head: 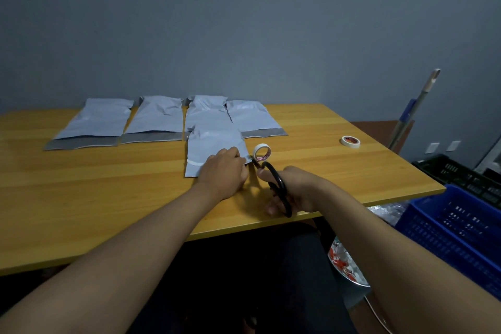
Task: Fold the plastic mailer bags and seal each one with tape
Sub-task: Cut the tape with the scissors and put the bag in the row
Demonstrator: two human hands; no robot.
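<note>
From the head view, our left hand [223,171] presses flat on the folded mailer bag [214,149], hiding its lower right corner. Our right hand [294,188] grips black scissors [276,184], blades barely visible beside the tape roll [262,152] at two o'clock. The blue crate [458,228] is cut off, its contents unclear.

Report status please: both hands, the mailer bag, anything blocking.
Left hand presses tape on the folded mailer bag. Right hand grips black scissors, blades at the tape beside the upright tape roll. Nothing blocking.
</note>
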